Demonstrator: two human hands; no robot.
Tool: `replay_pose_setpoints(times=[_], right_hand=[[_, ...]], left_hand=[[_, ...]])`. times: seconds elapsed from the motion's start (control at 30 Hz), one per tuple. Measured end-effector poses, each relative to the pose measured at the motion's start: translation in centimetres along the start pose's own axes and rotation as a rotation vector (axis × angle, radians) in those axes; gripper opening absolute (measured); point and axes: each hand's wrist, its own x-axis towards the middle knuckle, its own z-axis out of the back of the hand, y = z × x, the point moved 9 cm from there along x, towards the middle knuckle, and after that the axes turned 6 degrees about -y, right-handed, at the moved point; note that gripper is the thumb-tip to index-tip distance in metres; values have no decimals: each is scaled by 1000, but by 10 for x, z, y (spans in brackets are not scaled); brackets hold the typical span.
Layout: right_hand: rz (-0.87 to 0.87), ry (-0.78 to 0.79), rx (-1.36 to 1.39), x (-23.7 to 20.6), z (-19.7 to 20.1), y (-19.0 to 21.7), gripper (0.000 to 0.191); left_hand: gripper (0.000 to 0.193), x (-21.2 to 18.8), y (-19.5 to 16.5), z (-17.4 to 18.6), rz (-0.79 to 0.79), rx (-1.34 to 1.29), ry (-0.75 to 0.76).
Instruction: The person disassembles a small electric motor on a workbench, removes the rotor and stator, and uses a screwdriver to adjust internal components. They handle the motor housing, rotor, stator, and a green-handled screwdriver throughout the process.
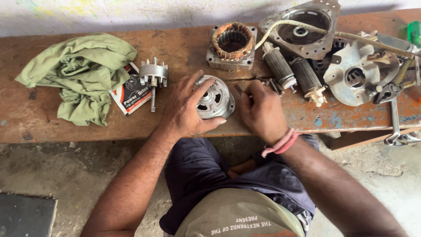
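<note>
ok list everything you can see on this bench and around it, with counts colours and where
bench: 1, rusty brown, across the frame
cloth: 1, olive green, bench left
packet: 1, red, white and black, beside cloth
toothed part on shaft: 1, grey metal, right of packet
round end cover: 1, silver, bench centre
wound stator: 1, copper and grey, behind centre
rotors: 2, dark grey, right of stator
housing plates: 2, grey, far right
cable: 1, cream, over the plates
left hand: on the round end cover
right hand: fist beside the cover, grips something small that I cannot make out
</note>
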Motion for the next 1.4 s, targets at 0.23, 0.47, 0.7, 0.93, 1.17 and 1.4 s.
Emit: replay_pose_setpoints(times=[0.23, 0.47, 0.7, 0.93, 1.17, 1.4], right_hand=[[168, 46, -27, -1, -16, 21, 14], [-81, 122, 81, 9, -10, 0, 30], [-55, 133, 11, 11, -22, -8, 24], [-120, 70, -9, 13, -17, -13, 11], [-234, -33, 191, 2, -4, -11, 17], [-64, -268, 241, 0, -10, 10, 15]], left_hand=[[97, -2, 4, -1, -24, 4, -16], [100, -3, 8, -9, 23, 16, 24], [111, 3, 8, -9, 60, 55, 106], [135, 18, 20, -34, 256, 175, 515], [127, 13, 7, -5, 159, 122, 84], [123, -3, -12, 19, 29, 185, -267]])
